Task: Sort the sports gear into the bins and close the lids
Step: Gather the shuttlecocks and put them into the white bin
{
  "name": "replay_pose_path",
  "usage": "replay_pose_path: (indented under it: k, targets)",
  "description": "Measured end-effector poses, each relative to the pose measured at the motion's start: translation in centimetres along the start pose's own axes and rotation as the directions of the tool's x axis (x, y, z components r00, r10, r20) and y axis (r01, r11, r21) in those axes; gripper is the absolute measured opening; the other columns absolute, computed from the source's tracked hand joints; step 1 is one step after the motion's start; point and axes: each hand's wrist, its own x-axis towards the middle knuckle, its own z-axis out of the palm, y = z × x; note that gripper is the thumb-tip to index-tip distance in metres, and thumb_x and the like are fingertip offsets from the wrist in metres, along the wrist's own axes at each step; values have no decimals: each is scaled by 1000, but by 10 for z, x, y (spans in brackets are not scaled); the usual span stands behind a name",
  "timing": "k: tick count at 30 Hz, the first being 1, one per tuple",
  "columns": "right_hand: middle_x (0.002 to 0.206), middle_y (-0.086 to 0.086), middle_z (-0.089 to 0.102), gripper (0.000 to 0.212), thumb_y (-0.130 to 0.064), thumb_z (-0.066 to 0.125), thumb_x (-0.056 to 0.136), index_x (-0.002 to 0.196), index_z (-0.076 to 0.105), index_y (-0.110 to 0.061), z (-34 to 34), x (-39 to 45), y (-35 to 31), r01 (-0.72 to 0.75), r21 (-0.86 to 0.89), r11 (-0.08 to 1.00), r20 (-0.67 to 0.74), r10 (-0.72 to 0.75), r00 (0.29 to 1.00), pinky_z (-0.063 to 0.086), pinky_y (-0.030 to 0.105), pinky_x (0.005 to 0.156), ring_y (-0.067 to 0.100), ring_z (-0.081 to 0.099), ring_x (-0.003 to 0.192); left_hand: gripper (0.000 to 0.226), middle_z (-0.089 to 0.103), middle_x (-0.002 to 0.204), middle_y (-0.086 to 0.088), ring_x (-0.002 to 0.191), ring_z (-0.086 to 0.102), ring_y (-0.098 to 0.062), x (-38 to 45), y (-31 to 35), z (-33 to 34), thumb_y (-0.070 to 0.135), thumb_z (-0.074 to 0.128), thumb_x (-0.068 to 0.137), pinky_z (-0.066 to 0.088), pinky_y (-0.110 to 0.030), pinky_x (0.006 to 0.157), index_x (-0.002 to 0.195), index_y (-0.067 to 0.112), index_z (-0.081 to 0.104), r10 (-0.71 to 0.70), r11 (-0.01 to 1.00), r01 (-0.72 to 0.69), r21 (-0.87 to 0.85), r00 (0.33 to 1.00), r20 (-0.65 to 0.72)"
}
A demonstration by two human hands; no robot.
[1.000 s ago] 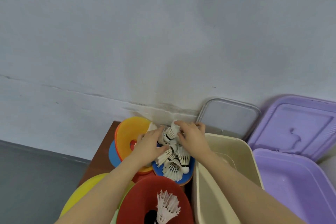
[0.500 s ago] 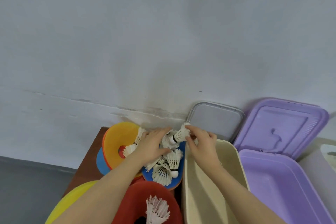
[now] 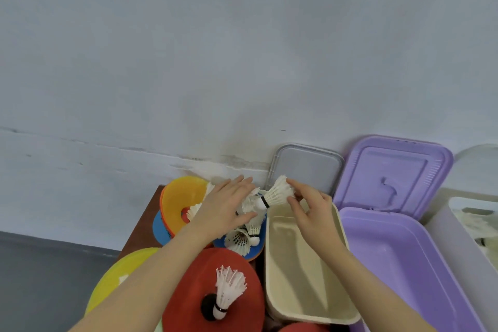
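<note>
The big purple bin (image 3: 404, 264) is sitting open on the right, with its purple lid (image 3: 396, 172) leaning back on the wall. Next to it the cream bin (image 3: 304, 272) is waiting open and looks like it has nothing in it, and its grey lid (image 3: 307, 170) is standing behind it. The red cone (image 3: 194, 291) is holding one birdie (image 3: 229, 288) that could roll off if an arm is bumping it. The left hand (image 3: 223, 210) is lying spread out on the pile of birdies (image 3: 245, 234), and pushing down could be squashing their feathers. The right hand (image 3: 310, 213) is pinching one shuttlecock (image 3: 277, 193) by its feathers, just over the cream bin's far edge. That grip is light, so it could be slipping out and landing outside the bin
</note>
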Motion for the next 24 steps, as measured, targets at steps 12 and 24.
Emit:
replay_pose_path:
  k: [12,24]
  targets:
    - [83,-3,62,34,-16,49,85,116,61,-21,-135,-65,66,-3,49,999,-164,11,986,44,50,80,17,57,76,65,70,96,-3,85,66,-20,19,153,-7,59,48,75,36,-27,84,111,7,62,-69,989,88,118,984,-164]
    - [83,-7,54,34,-17,47,86,116,63,-16,-327,-134,190,-19,-277,961,-233,-48,971,29,32,75,22,52,81,59,64,101,-1,91,61,-22,96,382,82,54,50,77,33,-28,83,119,13,59,55,998,-56,-4,992,-116]
